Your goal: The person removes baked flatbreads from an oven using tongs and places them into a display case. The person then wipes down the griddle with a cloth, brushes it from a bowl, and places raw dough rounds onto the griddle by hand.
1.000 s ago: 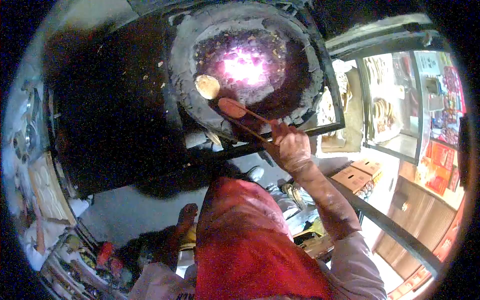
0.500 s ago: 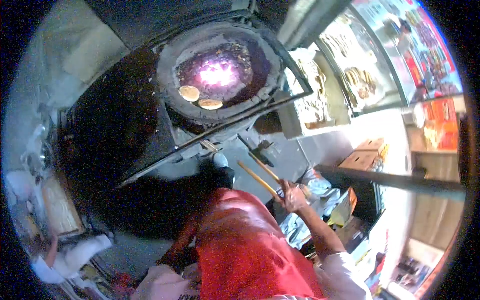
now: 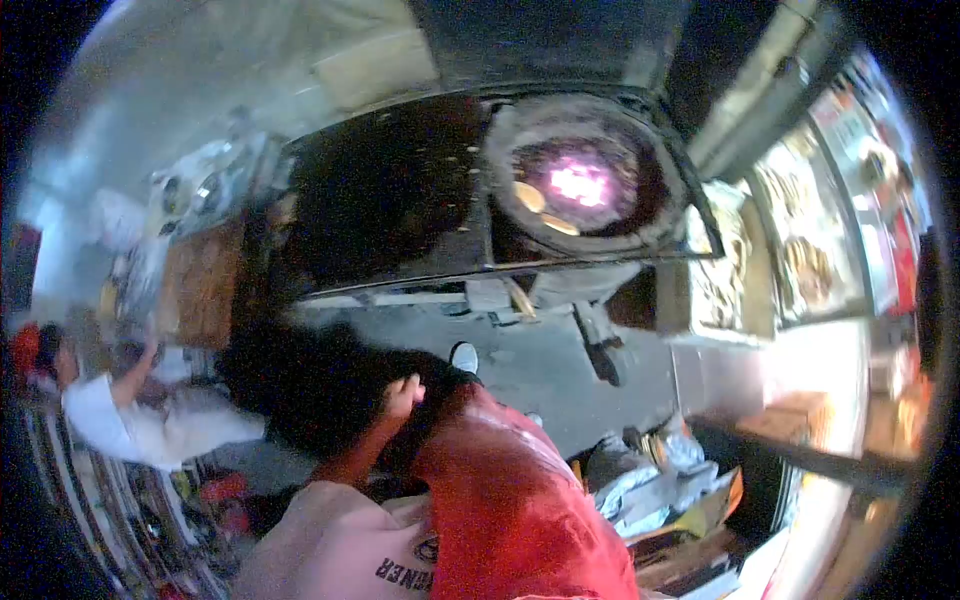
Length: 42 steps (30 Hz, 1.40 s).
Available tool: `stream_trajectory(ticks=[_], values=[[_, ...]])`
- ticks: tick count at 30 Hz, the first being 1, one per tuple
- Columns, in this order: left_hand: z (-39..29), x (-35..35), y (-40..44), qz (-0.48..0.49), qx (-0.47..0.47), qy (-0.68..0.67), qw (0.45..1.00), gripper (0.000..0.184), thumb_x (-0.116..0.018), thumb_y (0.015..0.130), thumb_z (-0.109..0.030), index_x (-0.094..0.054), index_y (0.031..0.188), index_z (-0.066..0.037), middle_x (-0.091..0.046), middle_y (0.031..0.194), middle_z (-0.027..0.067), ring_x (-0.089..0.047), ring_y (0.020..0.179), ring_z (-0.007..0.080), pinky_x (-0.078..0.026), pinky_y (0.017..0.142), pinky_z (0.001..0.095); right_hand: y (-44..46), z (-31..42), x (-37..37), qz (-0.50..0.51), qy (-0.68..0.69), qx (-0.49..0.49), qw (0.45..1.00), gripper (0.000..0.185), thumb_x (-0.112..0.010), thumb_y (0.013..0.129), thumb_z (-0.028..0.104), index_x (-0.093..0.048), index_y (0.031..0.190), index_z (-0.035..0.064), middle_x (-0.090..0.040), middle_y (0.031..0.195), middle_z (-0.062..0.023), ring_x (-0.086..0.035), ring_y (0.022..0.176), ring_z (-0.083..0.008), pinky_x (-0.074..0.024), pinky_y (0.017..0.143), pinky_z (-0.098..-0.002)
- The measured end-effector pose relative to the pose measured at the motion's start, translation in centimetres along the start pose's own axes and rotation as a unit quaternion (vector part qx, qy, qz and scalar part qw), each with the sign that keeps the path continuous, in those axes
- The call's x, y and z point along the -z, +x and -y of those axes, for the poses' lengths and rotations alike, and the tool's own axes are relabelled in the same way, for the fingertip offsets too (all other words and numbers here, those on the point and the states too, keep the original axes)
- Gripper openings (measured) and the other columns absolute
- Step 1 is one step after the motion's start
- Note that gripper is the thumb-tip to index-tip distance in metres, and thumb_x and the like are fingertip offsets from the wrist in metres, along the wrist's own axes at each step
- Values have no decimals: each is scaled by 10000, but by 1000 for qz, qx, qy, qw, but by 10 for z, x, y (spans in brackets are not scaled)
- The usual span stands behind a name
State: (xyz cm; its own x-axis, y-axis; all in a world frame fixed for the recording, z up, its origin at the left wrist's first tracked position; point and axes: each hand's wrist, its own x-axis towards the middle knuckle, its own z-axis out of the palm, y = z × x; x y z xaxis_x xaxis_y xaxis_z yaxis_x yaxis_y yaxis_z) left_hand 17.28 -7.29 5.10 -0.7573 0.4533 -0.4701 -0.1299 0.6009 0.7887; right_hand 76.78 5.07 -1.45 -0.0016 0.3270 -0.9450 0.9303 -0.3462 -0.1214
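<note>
My left hand (image 3: 403, 396) hangs in front of my body at the left side of the red apron (image 3: 520, 500). Its fingers look loosely curled, and no object shows in them. My right hand is out of view. Ahead, a round clay oven (image 3: 508, 150) is set into the dark counter, with glowing embers (image 3: 580, 186) inside. Two round flatbreads, one upper (image 3: 529, 197) and one lower (image 3: 560, 225), sit at the oven's near left inner edge. Neither visible hand touches them.
A co-worker in white (image 3: 150, 415) is at the far left, near a brown board (image 3: 203, 285). The dark counter (image 3: 380, 200) runs left of the oven. Trays of breads (image 3: 720, 260) stand right. Bags and boxes (image 3: 660, 480) crowd the lower right.
My view has swung left, so the oven sits farther right. My left hand has come into sight. The right hand with the wooden-handled tongs has left view.
</note>
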Motion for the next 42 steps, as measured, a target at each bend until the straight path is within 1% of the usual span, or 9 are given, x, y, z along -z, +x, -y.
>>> stream_trajectory(ticks=[7,13,18,20,38,39,40,41,42], values=[[-109,139,100,-168,-98,-113,974,357,-534,973,-346,-561,782,-45,-579,702,14,-522,637,136,-438,623,314,-1,127,47,-18,24,74,997,486,-571,902,473,-596,1204,94,-663,791,-195,-663,777,-346,-506,612,-445],[-138,279,236,-380,-142,99,909,430,-541,960,-405,-592,1102,-2,-664,1036,162,-626,956,299,-474,873,403,-17,231,50,-30,-11,71,997,475,-578,899,465,-598,1198,96,-664,789,-188,-663,760,-343,-507,601,-440],[-65,385,377,-349,-153,139,914,742,-572,895,-562,-442,1349,10,-593,1231,261,-557,1162,410,-432,976,441,-66,263,48,-32,-55,33,997,466,-584,897,457,-600,1193,99,-665,788,-182,-662,746,-339,-508,591,-437],[-75,389,403,-373,-41,173,911,758,-539,908,-573,-413,1407,-16,-494,1371,240,-495,1252,364,-401,1026,428,-81,274,48,-32,-63,24,997,462,-586,896,455,-600,1191,99,-665,788,-179,-662,740,-338,-508,587,-435],[-176,342,442,-152,110,-21,982,687,-521,900,-599,-474,1351,-83,-552,1282,135,-528,1103,288,-436,896,413,-65,190,15,90,-200,-142,965,431,-606,889,431,-606,1175,107,-668,783,-159,-661,691,-328,-511,556,-423],[-182,335,433,-145,122,-32,981,683,-520,900,-601,-478,1348,-87,-555,1277,129,-530,1094,284,-438,889,412,-68,192,25,39,-11,90,995,387,-593,897,464,-630,1006,94,-618,688,-141,-628,614,-309,-487,518,-426],[-189,326,423,-140,132,-44,980,680,-519,899,-602,-481,1345,-91,-558,1273,123,-532,1086,280,-440,882,411,-68,197,39,-21,179,312,933,427,-580,905,496,-653,838,81,-569,593,-123,-595,537,-291,-463,481,-429],[-197,317,411,-134,141,-52,980,676,-518,899,-604,-484,1342,-94,-561,1268,117,-534,1078,276,-442,874,411,-64,192,55,62,101,-74,990,419,-584,909,476,-629,793,75,-505,544,-68,-526,472,-220,-440,465,-405],[-205,305,404,-128,150,-58,979,672,-517,899,-605,-488,1339,-98,-564,1263,111,-536,1070,271,-444,867,410,-61,187,64,62,105,-23,992,439,-585,910,479,-621,762,67,-508,550,-49,-525,483,-196,-439,466,-395]])
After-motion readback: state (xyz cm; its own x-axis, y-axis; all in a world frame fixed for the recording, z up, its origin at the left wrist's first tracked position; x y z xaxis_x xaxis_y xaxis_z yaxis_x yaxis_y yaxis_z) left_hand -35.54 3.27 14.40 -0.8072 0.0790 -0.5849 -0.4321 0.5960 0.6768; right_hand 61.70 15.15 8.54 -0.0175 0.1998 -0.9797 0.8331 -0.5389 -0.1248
